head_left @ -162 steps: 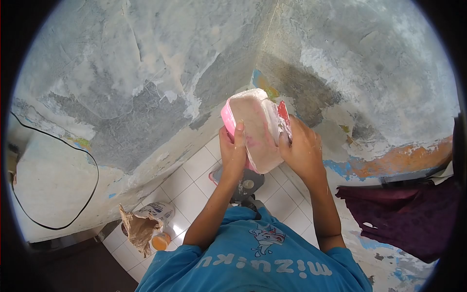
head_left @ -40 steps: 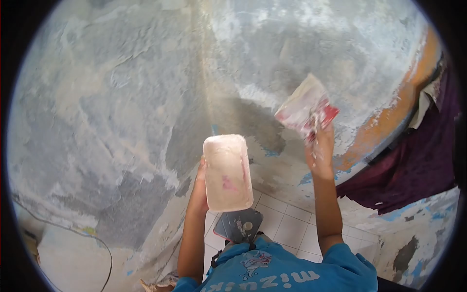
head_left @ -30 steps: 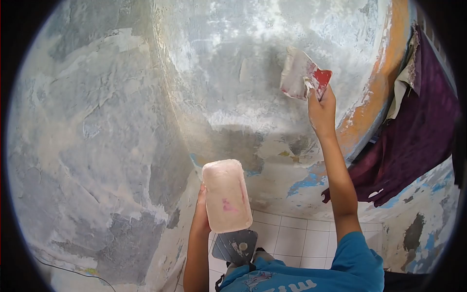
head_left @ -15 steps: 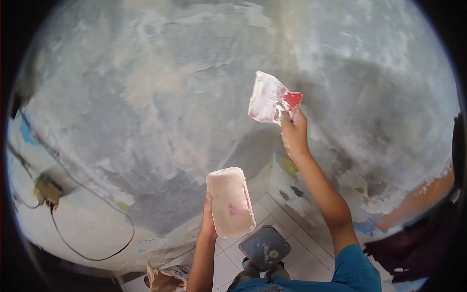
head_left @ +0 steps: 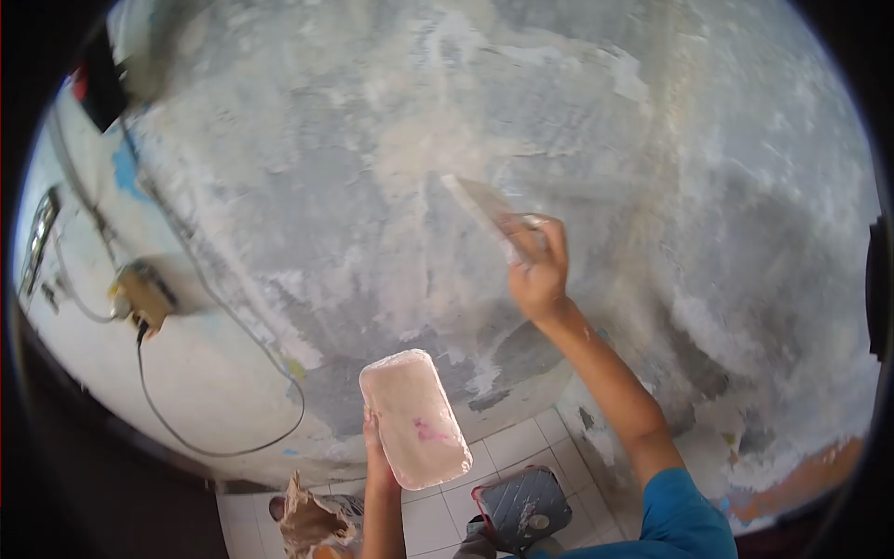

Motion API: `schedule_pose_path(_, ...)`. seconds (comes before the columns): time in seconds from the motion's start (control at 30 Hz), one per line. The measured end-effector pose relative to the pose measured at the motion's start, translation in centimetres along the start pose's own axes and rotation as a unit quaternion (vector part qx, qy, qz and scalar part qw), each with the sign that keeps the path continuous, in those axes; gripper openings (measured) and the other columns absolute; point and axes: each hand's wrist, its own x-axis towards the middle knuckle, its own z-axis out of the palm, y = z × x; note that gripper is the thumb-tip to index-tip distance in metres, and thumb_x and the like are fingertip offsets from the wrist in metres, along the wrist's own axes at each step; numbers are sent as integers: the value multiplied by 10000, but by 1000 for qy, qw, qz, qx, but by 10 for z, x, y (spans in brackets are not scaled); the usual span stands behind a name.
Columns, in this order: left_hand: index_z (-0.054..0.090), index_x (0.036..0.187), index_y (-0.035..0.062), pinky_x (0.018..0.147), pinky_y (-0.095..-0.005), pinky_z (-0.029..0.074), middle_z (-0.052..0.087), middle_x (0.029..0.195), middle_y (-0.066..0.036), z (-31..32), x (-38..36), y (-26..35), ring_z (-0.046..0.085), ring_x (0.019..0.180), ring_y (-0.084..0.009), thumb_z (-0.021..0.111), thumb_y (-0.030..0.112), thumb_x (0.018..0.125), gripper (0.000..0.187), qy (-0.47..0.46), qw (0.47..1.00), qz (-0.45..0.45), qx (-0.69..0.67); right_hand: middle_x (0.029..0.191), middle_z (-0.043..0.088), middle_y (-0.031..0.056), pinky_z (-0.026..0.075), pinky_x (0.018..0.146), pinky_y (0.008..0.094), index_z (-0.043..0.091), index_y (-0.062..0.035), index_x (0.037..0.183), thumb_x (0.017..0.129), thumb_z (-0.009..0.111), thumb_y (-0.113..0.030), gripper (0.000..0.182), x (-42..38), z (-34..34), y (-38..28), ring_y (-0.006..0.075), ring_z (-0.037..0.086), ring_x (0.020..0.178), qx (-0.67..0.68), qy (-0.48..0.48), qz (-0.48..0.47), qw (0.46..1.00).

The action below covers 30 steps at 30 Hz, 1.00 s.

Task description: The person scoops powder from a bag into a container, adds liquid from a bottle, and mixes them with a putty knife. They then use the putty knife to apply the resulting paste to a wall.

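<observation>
Right hand clamped on scraper, blade flat against wall above the hand: spreading step, I'd say. Left hand, lower down, grips pink tub from beneath; next stroke likely needs even pressure, then a reload from the tub.

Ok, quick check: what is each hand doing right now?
Left hand: closed on the pink putty container.
Right hand: closed on the putty scraper, blade against the wall.

I can read no text here: none on the tub, the wall, or the bag.
</observation>
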Motion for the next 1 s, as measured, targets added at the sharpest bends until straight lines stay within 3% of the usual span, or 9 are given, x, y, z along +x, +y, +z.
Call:
schedule_pose_path(0.13,365,1518,123,1035,-467,507,517,1412,-128,-16,-27,-8,574,1234,-295,491,616,1003,723,78,995,57,-17,1082,603,28,505,798,335,719,-146,1231,793,744,-129,440,58,74,-79,201,614,974,-9,-9,-211,977)
schedule_pose_path(0.3,374,1513,92,1040,-473,499,522,1414,-135,-25,-63,10,568,1241,-302,463,624,1012,736,143,985,87,-44,1115,608,32,472,882,359,663,-149,1325,817,697,-83,513,67,132,-142,203,611,1006,4,-73,-227,971)
schedule_pose_path(0.37,378,1510,77,1045,-472,495,524,1415,-140,-42,-67,15,564,1247,-303,441,618,1023,730,158,981,93,-64,1131,606,45,483,885,366,639,-121,1340,836,670,-97,506,57,150,-149,206,613,1009,-55,-77,-226,969)
schedule_pose_path(0.57,390,1505,110,1055,-460,491,532,1410,-113,-100,-64,43,563,1254,-290,436,557,1047,641,156,978,120,-68,1150,611,78,521,914,385,645,-44,1265,842,645,-109,429,-22,180,-181,224,613,1066,-142,-170,-196,955)
schedule_pose_path(0.7,396,1500,120,1059,-457,491,536,1406,-97,-135,-67,57,562,1257,-284,430,534,1057,607,128,982,60,-127,1114,610,76,514,902,393,625,-41,1304,823,649,-116,488,-59,164,-195,217,585,1086,-124,-249,-156,948)
schedule_pose_path(0.83,402,1487,97,1061,-457,491,538,1400,-110,-143,-70,75,565,1255,-280,418,527,1062,604,107,989,35,-97,1171,588,95,487,988,429,609,-63,1329,851,626,-117,482,67,169,-207,275,568,1098,-171,-167,-152,959)
schedule_pose_path(0.93,404,1481,85,1055,-459,495,539,1397,-118,-151,-67,72,568,1251,-280,419,526,1062,608,95,989,16,-111,1226,572,107,467,1025,446,601,-70,1339,867,608,-115,474,60,197,-196,307,563,1130,-191,-177,-174,950)
schedule_pose_path(1.0,404,1478,79,1051,-462,498,539,1396,-122,-157,-68,75,571,1248,-281,423,525,1061,611,95,988,13,-120,1245,568,115,466,1025,458,599,-66,1337,869,603,-112,471,11,196,-192,319,558,1154,-186,-206,-159,948)
